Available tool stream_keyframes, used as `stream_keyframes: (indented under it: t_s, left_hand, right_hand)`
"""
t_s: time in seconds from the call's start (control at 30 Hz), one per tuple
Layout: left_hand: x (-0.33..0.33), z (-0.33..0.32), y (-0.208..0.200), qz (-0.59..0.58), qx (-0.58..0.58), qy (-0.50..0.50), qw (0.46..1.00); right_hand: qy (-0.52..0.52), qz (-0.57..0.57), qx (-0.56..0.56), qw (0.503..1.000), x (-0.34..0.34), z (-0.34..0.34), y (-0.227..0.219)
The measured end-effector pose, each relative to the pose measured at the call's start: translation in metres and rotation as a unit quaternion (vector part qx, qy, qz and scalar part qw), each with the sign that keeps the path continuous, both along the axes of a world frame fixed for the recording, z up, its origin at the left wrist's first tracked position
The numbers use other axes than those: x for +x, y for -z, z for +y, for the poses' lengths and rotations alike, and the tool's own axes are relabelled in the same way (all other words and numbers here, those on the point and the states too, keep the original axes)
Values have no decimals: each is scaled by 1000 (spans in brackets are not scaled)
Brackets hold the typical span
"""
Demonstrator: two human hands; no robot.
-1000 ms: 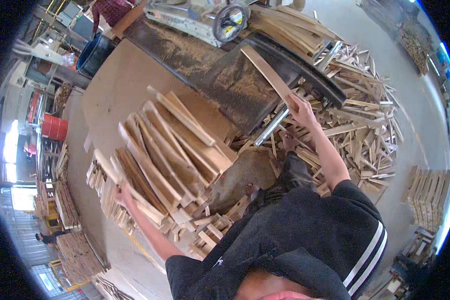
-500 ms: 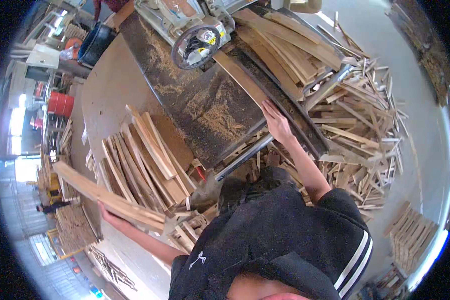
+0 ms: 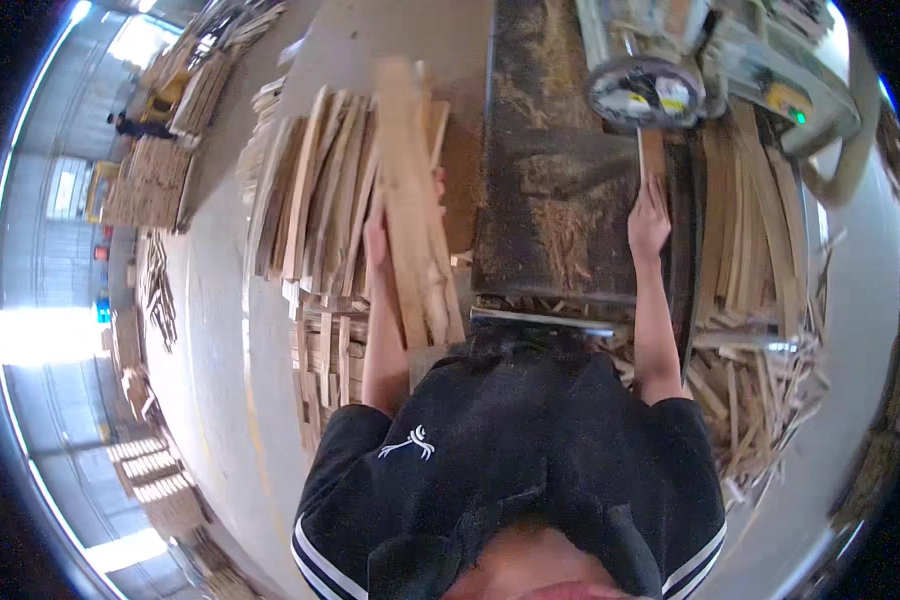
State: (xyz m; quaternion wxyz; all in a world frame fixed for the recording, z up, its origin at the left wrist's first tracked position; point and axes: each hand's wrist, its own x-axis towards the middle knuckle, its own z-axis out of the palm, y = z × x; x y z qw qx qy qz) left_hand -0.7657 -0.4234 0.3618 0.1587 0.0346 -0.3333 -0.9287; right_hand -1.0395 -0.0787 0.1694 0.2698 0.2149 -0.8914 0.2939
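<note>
A long, pale wooden board (image 3: pixel 402 170) stands nearly upright in my left hand (image 3: pixel 377 245), which is closed round it. The fingertips show at its right edge; the palm is partly hidden behind it. To the right, my right hand (image 3: pixel 649 225) grips the near end of a narrow wooden plank (image 3: pixel 653 150), its fingers together along the wood. This plank lies along the dark fence (image 3: pixel 682 200) on the machine's table (image 3: pixel 600 235), which is strewn with sawdust. Its far end passes out of sight under the machine head, below the handwheel (image 3: pixel 642 92).
Rough boards (image 3: pixel 315 190) are stacked left of the machine. More planks (image 3: pixel 755 220) lie right of the fence, above a heap of offcuts (image 3: pixel 745 400). A metal bar (image 3: pixel 545 321) runs along the table's near edge. Far left, a person (image 3: pixel 140 127) is near stacked timber (image 3: pixel 150 180).
My view has turned left. My left hand has swung its board from far left to upright beside the machine table. My right hand and its plank have moved farther toward the machine head.
</note>
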Motion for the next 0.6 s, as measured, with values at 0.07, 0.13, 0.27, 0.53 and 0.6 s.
stream_keyframes:
  t_s: [0.07,0.13,0.27,0.53,0.6]
  left_hand:
    - [-49,-17,7,-16,167,68,983]
    - [-59,-5,23,10,279,132,951]
    - [-113,12,44,-95,81,91,988]
    - [-146,109,56,-378,-187,-102,901]
    - [-134,136,75,-310,-148,-85,935]
  right_hand:
    - [17,27,36,999,-24,-15,5]
    - [12,-4,58,998,-30,-21,3]
    - [10,-205,105,973,-59,-17,-35]
    - [-251,-496,-34,831,110,-32,-147]
    - [-171,-507,58,843,146,-24,-172]
